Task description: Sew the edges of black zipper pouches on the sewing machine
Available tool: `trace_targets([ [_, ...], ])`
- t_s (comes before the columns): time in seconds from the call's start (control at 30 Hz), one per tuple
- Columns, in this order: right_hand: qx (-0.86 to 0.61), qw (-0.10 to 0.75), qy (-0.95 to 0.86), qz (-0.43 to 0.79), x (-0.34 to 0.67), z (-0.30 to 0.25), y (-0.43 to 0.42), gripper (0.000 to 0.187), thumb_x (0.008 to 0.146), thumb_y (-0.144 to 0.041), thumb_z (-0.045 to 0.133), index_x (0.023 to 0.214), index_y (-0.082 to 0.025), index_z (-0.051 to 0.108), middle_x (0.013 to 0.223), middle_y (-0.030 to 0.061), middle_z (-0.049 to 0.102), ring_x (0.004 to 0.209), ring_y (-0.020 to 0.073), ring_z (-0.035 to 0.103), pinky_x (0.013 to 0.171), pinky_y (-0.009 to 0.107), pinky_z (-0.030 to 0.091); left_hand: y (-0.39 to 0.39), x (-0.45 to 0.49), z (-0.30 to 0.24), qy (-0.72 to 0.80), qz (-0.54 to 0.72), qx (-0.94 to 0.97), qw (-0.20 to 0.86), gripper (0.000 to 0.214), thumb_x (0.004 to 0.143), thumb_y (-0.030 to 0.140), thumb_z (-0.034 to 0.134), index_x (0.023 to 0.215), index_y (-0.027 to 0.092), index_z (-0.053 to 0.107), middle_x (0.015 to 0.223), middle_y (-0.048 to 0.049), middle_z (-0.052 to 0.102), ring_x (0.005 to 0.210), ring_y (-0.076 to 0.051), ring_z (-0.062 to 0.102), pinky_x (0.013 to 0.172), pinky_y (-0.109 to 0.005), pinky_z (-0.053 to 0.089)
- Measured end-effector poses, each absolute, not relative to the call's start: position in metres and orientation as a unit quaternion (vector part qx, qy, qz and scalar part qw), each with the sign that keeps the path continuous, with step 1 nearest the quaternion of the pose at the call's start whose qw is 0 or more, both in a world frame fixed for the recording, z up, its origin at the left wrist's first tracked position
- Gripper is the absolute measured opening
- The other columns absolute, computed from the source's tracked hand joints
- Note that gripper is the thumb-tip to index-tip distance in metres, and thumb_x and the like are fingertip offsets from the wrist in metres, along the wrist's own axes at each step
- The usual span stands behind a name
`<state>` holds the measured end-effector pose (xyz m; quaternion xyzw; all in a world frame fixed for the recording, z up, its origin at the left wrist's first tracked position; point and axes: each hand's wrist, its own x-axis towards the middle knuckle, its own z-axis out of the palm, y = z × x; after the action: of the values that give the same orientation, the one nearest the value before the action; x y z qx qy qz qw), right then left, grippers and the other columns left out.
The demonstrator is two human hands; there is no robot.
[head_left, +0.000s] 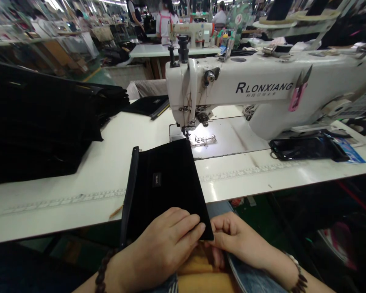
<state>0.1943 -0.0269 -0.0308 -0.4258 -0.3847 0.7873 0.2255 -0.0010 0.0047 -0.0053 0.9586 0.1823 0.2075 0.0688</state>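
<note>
A black fabric pouch (171, 195) with a small label (156, 180) and a dark bound strip along its left side lies over the table's front edge. Its far right corner reaches under the needle area of the white sewing machine (225, 81). My left hand (167, 240) rests on the near part of the pouch, fingers together over the fabric, thumb hidden. At the pouch's near right corner, my right hand (232, 236) is closed, thumb and fingers pinching the edge of the cloth. Beaded bracelets circle both wrists.
Black fabric pieces (39, 126) are heaped at the left of the white table (110, 158). Another black pouch (148, 106) lies behind the needle. Pink-handled snips (299, 91) sit on the machine arm; a phone-like black item (308, 149) is at right. People work in the background.
</note>
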Motion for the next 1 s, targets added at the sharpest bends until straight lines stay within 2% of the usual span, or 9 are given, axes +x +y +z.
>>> trace_targets([
  [0.13,-0.421,0.226,-0.357,0.802,0.193,-0.03,-0.027,0.03,0.069,-0.04,0.061,0.059,-0.014,0.049,0.048,0.0006,0.057,0.04,0.0076,0.05,0.042,0.018,0.038,0.004,-0.001,-0.007,0.157,0.209,0.965,0.031,0.02,0.089,0.009,0.042,0.102,0.004,0.056,0.089,-0.0099,0.062,0.081,-0.02,0.058,0.073,-0.037,0.052],
  [0.27,-0.406,0.233,-0.343,0.814,0.191,-0.028,-0.028,0.029,0.069,-0.041,0.06,0.063,-0.013,0.053,0.046,0.0009,0.057,0.038,0.008,0.049,0.043,0.02,0.039,0.003,0.0,-0.005,0.156,0.227,0.961,0.014,0.025,0.091,0.007,0.033,0.099,0.003,0.057,0.081,-0.0086,0.063,0.074,-0.019,0.059,0.068,-0.035,0.053],
  [0.4,-0.399,0.216,-0.407,0.793,0.198,-0.019,-0.032,0.028,0.078,-0.04,0.052,0.066,-0.014,0.053,0.05,0.0008,0.058,0.042,0.009,0.052,0.048,0.021,0.041,0.003,0.001,0.0,0.158,0.236,0.959,0.0,0.028,0.091,0.006,0.03,0.098,0.003,0.056,0.08,-0.009,0.063,0.075,-0.018,0.059,0.07,-0.034,0.053],
  [0.47,-0.413,0.208,-0.538,0.705,0.205,-0.014,-0.035,0.027,0.083,-0.033,0.048,0.065,-0.015,0.055,0.053,0.0009,0.059,0.048,0.0095,0.054,0.051,0.021,0.042,0.002,0.001,0.0,0.159,0.233,0.959,-0.007,0.027,0.09,0.005,0.03,0.099,0.003,0.056,0.081,-0.0091,0.063,0.077,-0.017,0.059,0.071,-0.033,0.053],
  [0.57,-0.424,0.28,-0.778,0.37,0.215,-0.012,-0.038,0.016,0.085,-0.02,0.049,0.073,-0.015,0.058,0.063,0.0026,0.059,0.059,0.0118,0.054,0.057,0.024,0.043,0.002,0.0,0.0,0.164,0.241,0.957,-0.006,0.023,0.089,0.006,0.035,0.1,0.003,0.056,0.081,-0.0093,0.063,0.078,-0.017,0.058,0.071,-0.033,0.053],
  [0.67,-0.365,0.311,-0.872,0.094,0.218,-0.017,-0.036,0.011,0.084,-0.012,0.05,0.092,-0.012,0.057,0.072,0.0049,0.059,0.066,0.0139,0.053,0.062,0.029,0.044,0.001,0.0,-0.002,0.17,0.248,0.954,-0.006,0.021,0.089,0.007,0.039,0.099,0.003,0.056,0.081,-0.0088,0.063,0.077,-0.017,0.058,0.071,-0.033,0.053],
  [0.8,-0.312,0.306,-0.899,0.024,0.215,-0.021,-0.033,0.021,0.085,-0.007,0.045,0.104,-0.005,0.054,0.08,0.0094,0.062,0.073,0.0166,0.055,0.065,0.032,0.046,0.001,0.001,-0.002,0.174,0.251,0.952,-0.005,0.021,0.089,0.007,0.039,0.099,0.003,0.057,0.08,-0.0085,0.063,0.075,-0.017,0.059,0.069,-0.033,0.054],
  [0.9,-0.294,0.296,-0.909,0.012,0.214,-0.014,-0.031,0.024,0.088,-0.007,0.037,0.102,-0.003,0.056,0.079,0.0105,0.064,0.07,0.0173,0.057,0.065,0.034,0.047,0.001,0.0,0.001,0.172,0.247,0.954,-0.002,0.024,0.09,0.006,0.037,0.1,0.003,0.057,0.082,-0.009,0.064,0.075,-0.018,0.06,0.069,-0.034,0.054],
  [1.0,-0.286,0.264,-0.92,-0.034,0.211,-0.001,-0.03,0.029,0.088,-0.002,0.03,0.097,-0.007,0.057,0.074,0.0068,0.065,0.066,0.0163,0.059,0.065,0.033,0.047,0.002,-0.001,0.006,0.172,0.236,0.956,0.001,0.028,0.091,0.005,0.031,0.099,0.005,0.059,0.082,-0.0086,0.066,0.076,-0.018,0.061,0.069,-0.033,0.055],
])
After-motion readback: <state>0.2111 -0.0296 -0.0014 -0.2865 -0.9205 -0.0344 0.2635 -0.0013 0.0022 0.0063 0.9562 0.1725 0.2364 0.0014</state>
